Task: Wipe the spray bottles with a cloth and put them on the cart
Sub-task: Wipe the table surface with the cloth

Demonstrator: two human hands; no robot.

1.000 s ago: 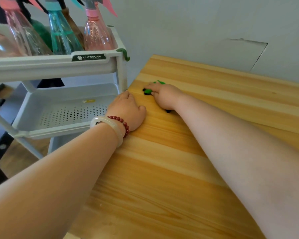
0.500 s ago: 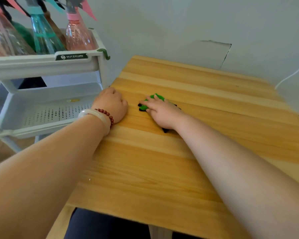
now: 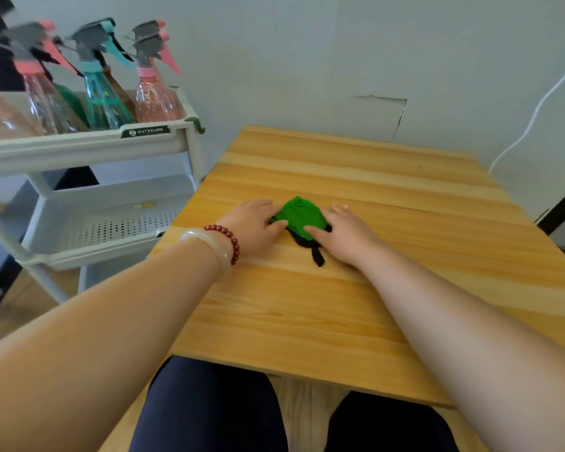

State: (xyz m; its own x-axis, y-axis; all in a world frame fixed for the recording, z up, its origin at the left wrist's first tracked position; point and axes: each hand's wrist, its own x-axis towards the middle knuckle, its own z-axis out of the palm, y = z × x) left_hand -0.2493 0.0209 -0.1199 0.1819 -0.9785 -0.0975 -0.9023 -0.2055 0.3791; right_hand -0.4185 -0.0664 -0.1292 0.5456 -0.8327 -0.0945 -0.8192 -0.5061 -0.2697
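Note:
A green cloth (image 3: pixel 299 215) with a black edge and strap lies flat on the wooden table (image 3: pixel 356 295). My left hand (image 3: pixel 253 228) rests on the table with its fingertips touching the cloth's left side. My right hand (image 3: pixel 344 234) lies flat at the cloth's right side, fingers spread and touching it. Several spray bottles stand in the top tray of the grey cart (image 3: pixel 85 148) at the left, among them a pink one (image 3: pixel 154 96) and a teal one (image 3: pixel 103 99).
The cart's middle shelf (image 3: pixel 111 223), perforated, sits beside the table's left edge. A white cable (image 3: pixel 535 115) runs down the wall at the right. My legs in dark trousers (image 3: pixel 216 409) are under the table's near edge.
The cloth has slid from the table's left edge toward the middle. My right hand has come off the top of it and my left hand now touches it. The view has pulled back.

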